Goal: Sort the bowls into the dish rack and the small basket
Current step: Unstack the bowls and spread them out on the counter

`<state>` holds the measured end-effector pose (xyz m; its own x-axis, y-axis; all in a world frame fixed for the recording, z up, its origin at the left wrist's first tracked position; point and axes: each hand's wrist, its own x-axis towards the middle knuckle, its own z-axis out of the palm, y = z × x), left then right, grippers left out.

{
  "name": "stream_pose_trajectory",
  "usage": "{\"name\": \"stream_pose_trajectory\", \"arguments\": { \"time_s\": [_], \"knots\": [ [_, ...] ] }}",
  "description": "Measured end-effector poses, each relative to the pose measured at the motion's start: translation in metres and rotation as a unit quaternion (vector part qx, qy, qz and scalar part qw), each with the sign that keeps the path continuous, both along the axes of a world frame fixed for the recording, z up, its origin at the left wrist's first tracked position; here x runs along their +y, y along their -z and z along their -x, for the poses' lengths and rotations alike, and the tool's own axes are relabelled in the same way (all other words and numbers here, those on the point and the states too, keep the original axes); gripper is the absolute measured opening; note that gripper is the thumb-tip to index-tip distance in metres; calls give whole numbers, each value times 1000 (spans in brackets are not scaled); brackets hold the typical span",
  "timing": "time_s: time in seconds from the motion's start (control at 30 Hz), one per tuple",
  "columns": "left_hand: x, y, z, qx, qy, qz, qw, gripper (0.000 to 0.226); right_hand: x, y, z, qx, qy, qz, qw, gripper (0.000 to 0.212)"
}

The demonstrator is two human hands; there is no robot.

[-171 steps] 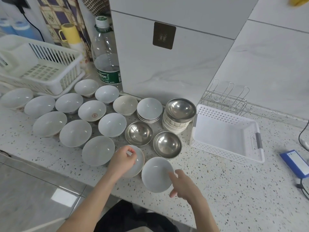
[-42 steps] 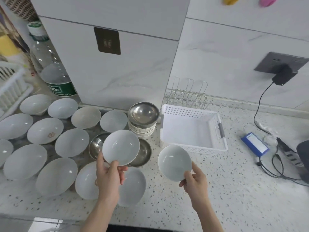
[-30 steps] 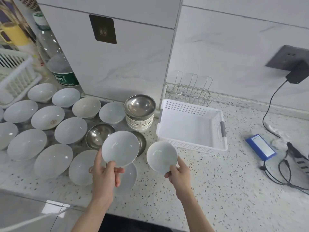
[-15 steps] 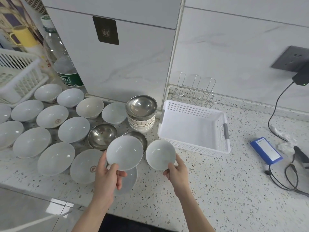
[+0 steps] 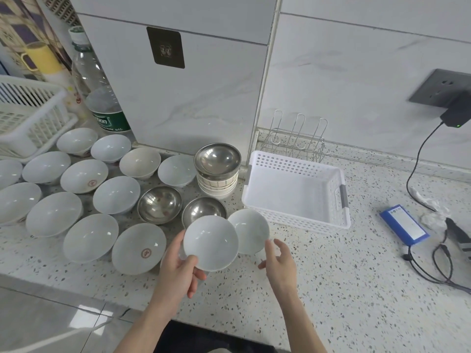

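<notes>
The left hand (image 5: 178, 271) grips a white bowl (image 5: 210, 242) by its near rim, thumb inside and fingers curled under it, and holds it above the speckled counter (image 5: 344, 289). Its right edge overlaps a second white bowl (image 5: 251, 230) in this view; I cannot tell if the two bowls touch. The right hand (image 5: 279, 261) is just beside this second bowl, with loose, slightly bent fingers around its near rim, but whether it really holds the bowl or only touches it cannot be told.

Just behind and to the right of these bowls stands the small white basket (image 5: 339, 217), with nothing inside it. A wire rack (image 5: 297, 138) stands behind the basket, against the wall. To the left of the basket is a stack of bowls (image 5: 217, 174) with a steel bowl on top. Two more steel bowls (image 5: 159, 204) sit in front of the stack, and many white bowls (image 5: 90, 236) are spread over the left part of the counter. The white dish rack (image 5: 28, 118) is at the far left edge, near a plastic water bottle (image 5: 98, 90).

On the right side of the counter lie a blue box (image 5: 404, 228) and black cables (image 5: 433, 266).
</notes>
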<state>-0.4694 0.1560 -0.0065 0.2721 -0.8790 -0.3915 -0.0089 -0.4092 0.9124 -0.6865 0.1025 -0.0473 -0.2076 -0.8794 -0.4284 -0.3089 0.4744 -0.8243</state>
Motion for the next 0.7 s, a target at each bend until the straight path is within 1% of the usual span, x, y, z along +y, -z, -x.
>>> {"name": "stream_pose_trajectory", "arguments": {
  "time_s": [0.07, 0.13, 0.17, 0.23, 0.3, 0.33, 0.4, 0.5, 0.57, 0.63, 0.7],
  "knots": [
    [3, -1, 5, -2, 32, -11, 999, 64, 10, -5, 6, 17, 3, 39, 999, 37],
    [7, -2, 11, -3, 70, -16, 997, 65, 19, -10, 11, 6, -31, 65, 997, 34],
    [10, -3, 14, -5, 87, -18, 996, 67, 25, -12, 12, -8, -66, 69, 995, 35],
    [13, -4, 20, -9, 111, -24, 993, 68, 34, -16, 11, -65, -126, 68, 988, 37],
    [16, -3, 25, -13, 133, -35, 990, 67, 41, -16, 9, -110, -142, 72, 981, 32],
    [17, -2, 27, -15, 142, -38, 989, 66, 43, -16, 8, -111, -141, 74, 981, 28],
    [18, 0, 28, -19, 154, -39, 987, 63, 47, -15, 7, -81, -136, 69, 985, 24],
    [20, 6, 29, -39, 183, -38, 982, 60, 53, -13, 9, -28, -135, 63, 988, 37],
    [21, 10, 31, -60, 209, -42, 975, 59, 57, -12, 10, -3, -132, 58, 989, 36],
    [23, 14, 33, -80, 231, -47, 969, 60, 60, -10, 12, 9, -129, 51, 990, 35],
    [26, 16, 34, -127, 264, -52, 955, 67, 62, -8, 14, 21, -132, 41, 990, 34]
  ]
}}
